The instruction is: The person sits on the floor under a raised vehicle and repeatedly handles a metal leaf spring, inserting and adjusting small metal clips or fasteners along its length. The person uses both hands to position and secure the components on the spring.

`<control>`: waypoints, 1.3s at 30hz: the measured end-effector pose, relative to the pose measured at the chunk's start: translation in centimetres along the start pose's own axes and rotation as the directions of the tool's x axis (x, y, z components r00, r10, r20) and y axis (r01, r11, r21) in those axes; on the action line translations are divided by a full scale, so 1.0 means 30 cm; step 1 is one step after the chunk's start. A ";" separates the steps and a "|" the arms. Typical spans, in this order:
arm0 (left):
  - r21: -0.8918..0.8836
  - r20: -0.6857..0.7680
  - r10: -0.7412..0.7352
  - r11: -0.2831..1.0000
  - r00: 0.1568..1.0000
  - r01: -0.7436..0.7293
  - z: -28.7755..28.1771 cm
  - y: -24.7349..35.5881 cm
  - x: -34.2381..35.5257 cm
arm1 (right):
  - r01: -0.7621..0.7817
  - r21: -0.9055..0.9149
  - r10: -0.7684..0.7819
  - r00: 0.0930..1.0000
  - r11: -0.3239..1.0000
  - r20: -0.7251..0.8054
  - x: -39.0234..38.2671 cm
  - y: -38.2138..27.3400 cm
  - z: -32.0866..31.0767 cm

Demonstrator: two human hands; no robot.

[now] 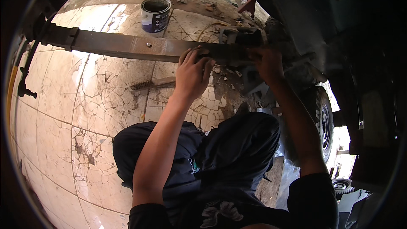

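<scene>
A long rusty leaf spring (114, 44), with a clamp near its left end, runs across in front of me above the floor. My left hand (195, 74) is closed over its near edge, right of the middle, with the fingers bent across the top. A small dark patch shows between fingers and thumb; whether it is an object or shadow I cannot make out. Farther right, in deep shade, my right hand (270, 64) is at the dark end of the spring. Its fingers are drawn together and point left; what they hold is hidden.
Beyond the spring stands an open paint can (156, 16). A wire brush (151, 83) lies on the cracked tile floor (55, 101). A red stand (246, 6) is at the far right. Dark vehicle parts overhang the right side, near a wheel (324, 123).
</scene>
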State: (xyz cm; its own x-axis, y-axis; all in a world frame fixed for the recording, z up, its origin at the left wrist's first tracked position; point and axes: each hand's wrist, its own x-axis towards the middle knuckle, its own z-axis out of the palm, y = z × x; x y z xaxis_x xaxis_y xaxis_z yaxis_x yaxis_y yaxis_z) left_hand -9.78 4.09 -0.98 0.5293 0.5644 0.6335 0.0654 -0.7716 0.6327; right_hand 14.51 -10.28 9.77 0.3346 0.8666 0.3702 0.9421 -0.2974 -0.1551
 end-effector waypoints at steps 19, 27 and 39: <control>0.008 -0.017 0.022 1.000 1.000 -0.022 0.031 0.012 -0.004 | 0.025 0.050 -0.021 0.996 0.998 -0.085 0.132 0.059 0.130; 0.006 -0.025 0.010 1.000 1.000 -0.010 0.028 0.007 0.006 | -0.034 0.005 0.034 0.997 0.999 -0.067 -0.031 -0.049 -0.026; 0.004 -0.010 0.025 1.000 1.000 -0.025 0.024 -0.002 0.003 | -0.058 -0.107 0.045 0.992 0.993 -0.116 -0.054 -0.080 -0.006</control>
State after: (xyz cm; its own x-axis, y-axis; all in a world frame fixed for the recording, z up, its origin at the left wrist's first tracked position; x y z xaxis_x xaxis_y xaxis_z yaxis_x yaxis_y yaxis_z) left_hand -9.14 3.99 -1.28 0.5226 0.5477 0.6534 0.0559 -0.7867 0.6148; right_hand 11.71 -11.04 9.70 0.3774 0.7998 0.4667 0.9184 -0.3880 -0.0777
